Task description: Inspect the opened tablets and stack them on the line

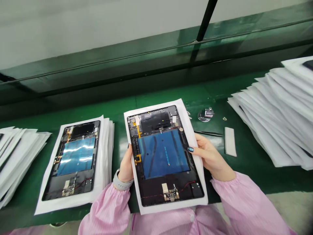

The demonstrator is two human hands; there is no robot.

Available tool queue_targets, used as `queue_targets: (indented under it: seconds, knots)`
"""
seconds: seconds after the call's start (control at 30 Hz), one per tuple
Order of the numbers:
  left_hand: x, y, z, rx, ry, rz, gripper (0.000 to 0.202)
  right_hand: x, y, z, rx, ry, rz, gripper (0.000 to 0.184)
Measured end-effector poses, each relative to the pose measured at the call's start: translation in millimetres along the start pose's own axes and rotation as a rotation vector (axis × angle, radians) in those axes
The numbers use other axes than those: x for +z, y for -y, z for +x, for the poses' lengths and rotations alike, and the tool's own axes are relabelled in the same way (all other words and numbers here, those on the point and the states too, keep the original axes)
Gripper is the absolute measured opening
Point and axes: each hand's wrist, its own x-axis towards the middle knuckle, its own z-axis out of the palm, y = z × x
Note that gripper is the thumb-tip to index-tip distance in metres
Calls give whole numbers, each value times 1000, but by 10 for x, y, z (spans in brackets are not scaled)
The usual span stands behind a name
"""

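An opened tablet (pixel 163 156) with a blue battery panel and bare circuit parts lies on a white foam sheet (pixel 193 192). I hold the sheet and tablet above the green table edge. My left hand (pixel 126 166) grips the left edge, thumb on top. My right hand (pixel 210 155) grips the right edge, thumb pressed on the tablet's frame. A second opened tablet (pixel 73 160) rests on a stack of white sheets (pixel 106 153) to the left.
A tall pile of white sheets (pixel 278 117) fills the right side, another pile (pixel 14 153) the far left. Black tweezers (pixel 210 133), a white strip (pixel 230 141) and a small metal disc (pixel 205 115) lie on the green table (pixel 122 111).
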Motion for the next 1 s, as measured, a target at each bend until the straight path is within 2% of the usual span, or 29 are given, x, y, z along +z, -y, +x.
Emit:
queue_targets:
  seconds: [0.13,0.2,0.37,0.57,0.77,1.0]
  knots:
    - [-25,18,4,147,-84,25,20,-8,9,-26,0,-7,-18,32]
    - [-65,27,6,171,-119,32,19,-7,10,-40,13,-16,-34,36]
    - [-194,57,6,95,-122,-24,16,-31,-11,-75,41,-65,-75,41]
    - [-268,79,15,95,-135,-64,19,-28,-13,-100,55,-103,-67,40]
    - [-261,99,10,63,-95,-40,15,-35,-36,-115,56,-172,-115,45]
    - [-226,128,-2,86,-12,38,14,-156,-99,-164,65,-127,-49,49]
